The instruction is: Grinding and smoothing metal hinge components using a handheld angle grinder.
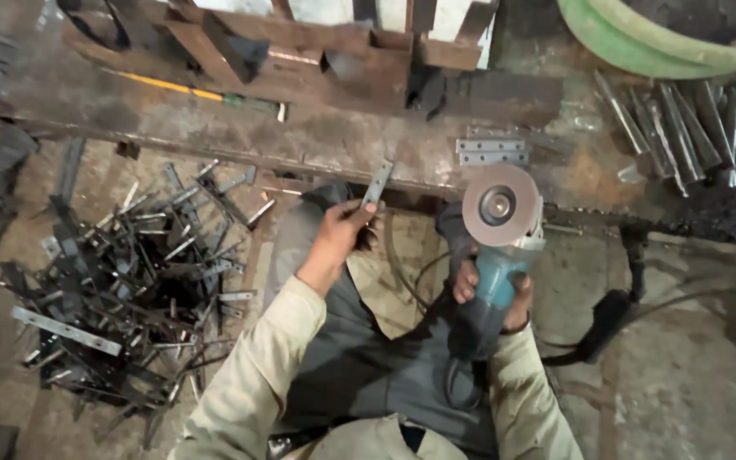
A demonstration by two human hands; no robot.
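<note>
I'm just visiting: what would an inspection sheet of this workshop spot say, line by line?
Surface: rusty steel bench, worn and stained.
Job's things: left hand holds a flat metal strip; right hand grips a teal angle grinder, disc facing up.
Clutter: heap of metal strips on the floor; holed plates on the bench.
Grippers: both hands closed on their things.
Cables: black grinder cord over the lap.
Surroundings: angle-iron pieces; green tub.
</note>
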